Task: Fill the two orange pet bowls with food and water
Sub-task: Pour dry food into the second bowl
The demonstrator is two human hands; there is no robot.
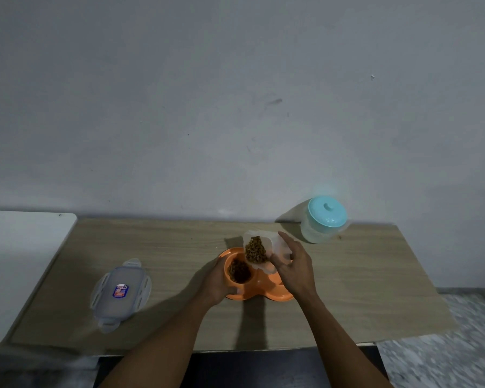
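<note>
An orange double pet bowl (259, 293) sits mid-table. Its left cup (239, 271) holds brown kibble. The right cup is mostly hidden behind my right hand. My left hand (219, 284) grips the bowl's left rim. My right hand (294, 268) holds a clear plastic food container (259, 249) tilted over the left cup, with kibble piled at its lower edge. A clear water jug with a teal lid (324, 219) stands at the back right, untouched.
The container's clear clip lid (121, 294) lies flat on the wooden table (361, 289) at the left. A white surface (20, 261) adjoins the table's left end. A grey wall is close behind; speckled floor shows at the right.
</note>
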